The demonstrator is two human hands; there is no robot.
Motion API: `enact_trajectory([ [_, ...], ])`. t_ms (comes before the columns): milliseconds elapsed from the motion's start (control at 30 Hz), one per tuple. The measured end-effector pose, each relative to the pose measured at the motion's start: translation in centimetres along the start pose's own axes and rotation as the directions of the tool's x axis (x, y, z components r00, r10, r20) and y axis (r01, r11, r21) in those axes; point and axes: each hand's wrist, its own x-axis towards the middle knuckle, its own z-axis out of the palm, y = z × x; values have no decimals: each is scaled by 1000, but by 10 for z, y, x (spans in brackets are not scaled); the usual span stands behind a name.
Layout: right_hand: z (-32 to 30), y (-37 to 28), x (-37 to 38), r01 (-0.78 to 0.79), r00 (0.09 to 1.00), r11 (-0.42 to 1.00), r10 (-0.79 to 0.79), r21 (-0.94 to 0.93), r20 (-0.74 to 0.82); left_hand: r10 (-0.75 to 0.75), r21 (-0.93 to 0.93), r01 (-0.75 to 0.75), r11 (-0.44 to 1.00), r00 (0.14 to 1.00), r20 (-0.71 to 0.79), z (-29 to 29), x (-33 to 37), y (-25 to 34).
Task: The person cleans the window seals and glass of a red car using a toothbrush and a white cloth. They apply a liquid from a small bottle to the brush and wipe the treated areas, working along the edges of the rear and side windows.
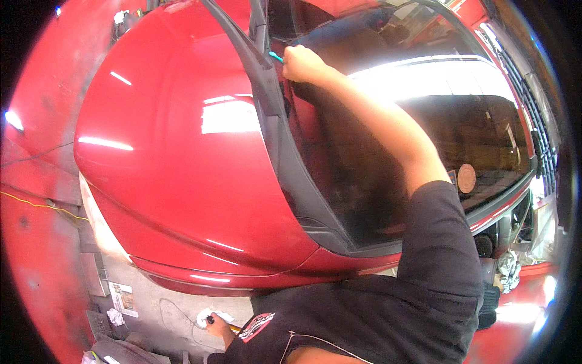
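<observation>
My right hand (pixel 303 64) is a closed fist at the far end of the windshield's (pixel 357 158) base. A thin teal stick, like a small brush handle (pixel 276 57), sticks out of it toward the black cowl trim (pixel 276 121). What the stick ends in is too small to make out. My right arm reaches across the dark glass. Low in the view, my left hand (pixel 216 326) is closed around something with a black part and a bit of yellow, partly hidden by my shirt. A white cloth (pixel 225 316) shows beside it.
The red hood (pixel 176 151) spreads to the left of the cowl. Black wiper parts (pixel 259 30) stand near my right hand. A yellow cord (pixel 42 205) crosses the red floor. Crumpled white material (pixel 508 267) lies at the right, and a printed sheet (pixel 123 299) at lower left.
</observation>
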Motion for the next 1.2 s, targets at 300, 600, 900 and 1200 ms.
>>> enact_trajectory([
  [300, 3, -10, 4, -17, 1000, 1000, 17, -24, -5, -2, 76, 2, 997, 1000, 4, -8, -7, 23],
  [600, -6, -4, 30, -93, 996, 995, 92, 28, 21, 30, 42, -32, 999, 998, 64, 6, 12, 13],
  [900, -1, 8, 39, -134, 991, 991, 133, 27, 35, 0, 19, -2, 1000, 992, 127, 3, 13, 16],
  [1200, -1, 9, 72, -182, 983, 983, 183, -3, 19, 15, 9, -15, 1000, 1000, 10, -17, 7, 38],
])
